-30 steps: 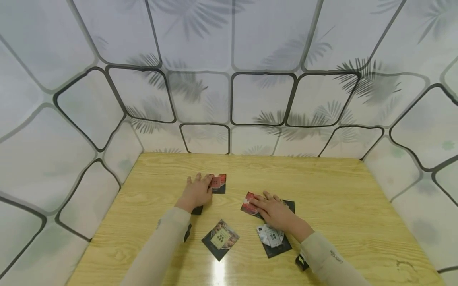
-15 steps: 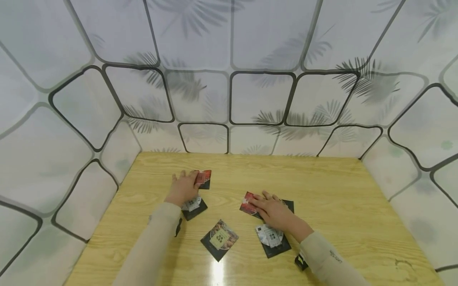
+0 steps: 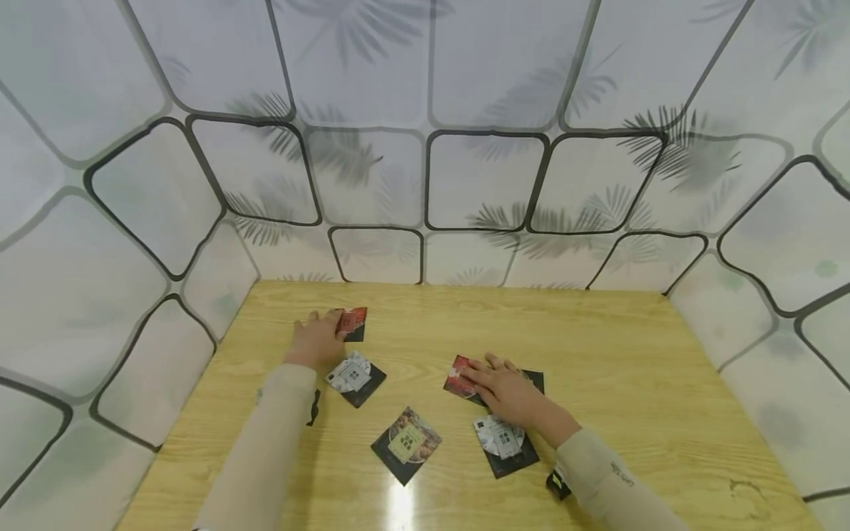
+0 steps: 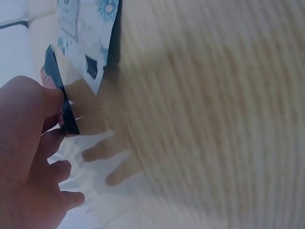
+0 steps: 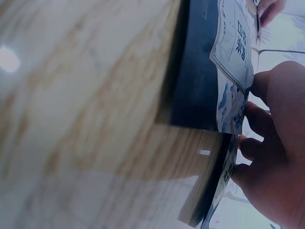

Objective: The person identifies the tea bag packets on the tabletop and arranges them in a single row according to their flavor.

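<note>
My left hand [image 3: 315, 341] is at the far left of the table, its thumb and a finger pinching the edge of a red and black food packet [image 3: 354, 324]. In the left wrist view that packet [image 4: 64, 98] stands edge-on between thumb and fingers. Just below lies a white and black packet [image 3: 352, 376]. My right hand [image 3: 511, 394] rests with extended fingers over a second red packet [image 3: 457, 376] and a dark packet [image 3: 536, 379], both partly covered. Another white and black packet [image 3: 505, 444] lies beneath its wrist; the right wrist view shows it [image 5: 198, 81] close up.
A packet with a yellow label [image 3: 406, 445] lies on the wooden table [image 3: 412, 332] between the two forearms. Patterned fabric walls [image 3: 491, 184] enclose the table at the back and both sides. Black wrist devices [image 3: 558, 484] show below the sleeves.
My left hand has slid left and slightly away with the red packet, uncovering the white packet on that side. My right hand has stayed in place.
</note>
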A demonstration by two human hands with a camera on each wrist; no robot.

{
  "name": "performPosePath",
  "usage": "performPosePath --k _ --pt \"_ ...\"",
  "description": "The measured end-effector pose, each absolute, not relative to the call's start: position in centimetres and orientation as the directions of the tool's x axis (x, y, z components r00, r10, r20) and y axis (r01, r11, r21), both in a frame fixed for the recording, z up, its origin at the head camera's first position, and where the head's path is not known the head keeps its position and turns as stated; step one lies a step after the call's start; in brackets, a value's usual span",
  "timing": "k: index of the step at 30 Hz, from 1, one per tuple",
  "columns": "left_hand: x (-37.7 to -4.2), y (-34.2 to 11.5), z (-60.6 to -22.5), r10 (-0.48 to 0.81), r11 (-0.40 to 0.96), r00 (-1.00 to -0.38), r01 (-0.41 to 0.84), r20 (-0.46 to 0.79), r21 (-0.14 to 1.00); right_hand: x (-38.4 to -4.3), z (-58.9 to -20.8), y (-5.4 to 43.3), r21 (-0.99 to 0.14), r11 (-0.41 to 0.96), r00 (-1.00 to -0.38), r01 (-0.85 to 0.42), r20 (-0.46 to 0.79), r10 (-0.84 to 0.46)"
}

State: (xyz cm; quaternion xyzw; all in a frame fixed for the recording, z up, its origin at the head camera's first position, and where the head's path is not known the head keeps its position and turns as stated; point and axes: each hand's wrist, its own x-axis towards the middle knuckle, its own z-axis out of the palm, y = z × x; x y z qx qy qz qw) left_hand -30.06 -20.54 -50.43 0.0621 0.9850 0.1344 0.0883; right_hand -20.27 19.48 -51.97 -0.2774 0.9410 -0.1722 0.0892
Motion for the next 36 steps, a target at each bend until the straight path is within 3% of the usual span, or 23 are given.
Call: performPosePath --k 11,36 --pt "-30.6 -21.5 -49.4 0.162 0.937 -0.958 0.073 -0.238 0.341 -20.0 -51.5 19.4 -0.389 0.786 -0.834 -0.48 -0.076 -0.547" --pt "-30.7 -21.5 -49.9 0.168 0.947 -0.954 0.085 -0.248 0.311 -21.1 -51.3 21.9 -0.429 0.759 -0.847 -0.489 0.025 -0.531"
